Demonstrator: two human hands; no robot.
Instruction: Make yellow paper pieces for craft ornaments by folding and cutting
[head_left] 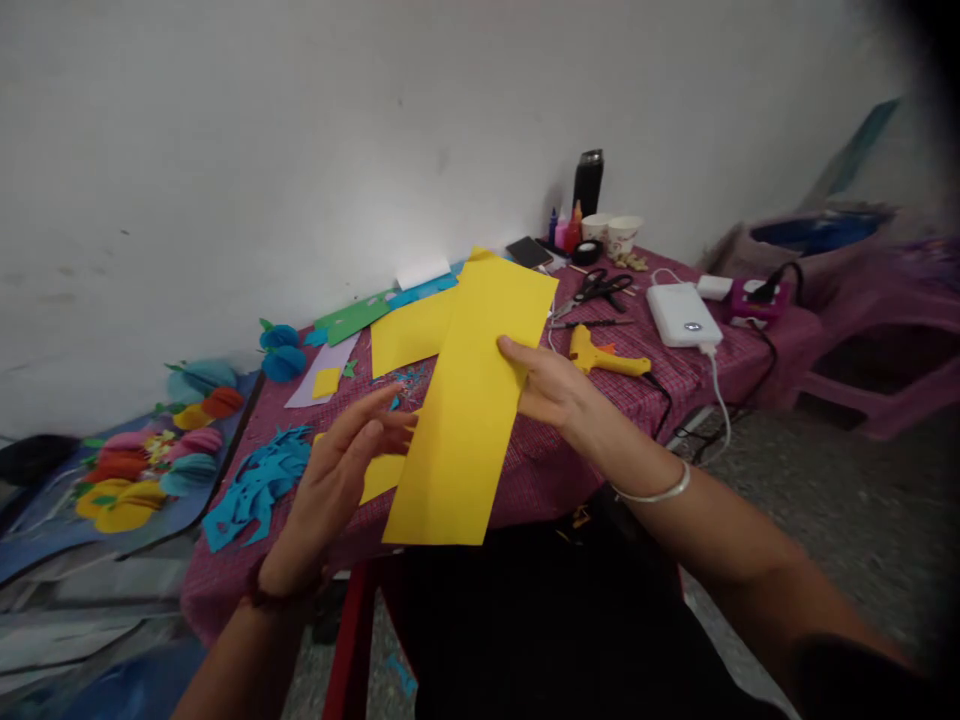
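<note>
A long strip of yellow paper (469, 400) is held up above the table's front edge, tilted, with a faint lengthwise crease. My right hand (551, 385) pinches its right edge, thumb on the front and fingers behind. To the left of the strip, my left hand (360, 445) has its fingers apart and extended; some fingertips come close to or behind the paper's left edge, and contact cannot be made out. Behind the strip lies another yellow sheet (409, 335). A smaller yellow piece (382, 478) shows beneath my left hand.
Blue paper scraps (262, 480) lie at the table's left. Right of the strip are a yellow glue gun (604, 355), black scissors (604, 285) and a white power bank (684, 315) with cables. Paper cups (624, 235) and a black bottle (589, 182) stand behind. Paper fruits (124, 500) sit further left.
</note>
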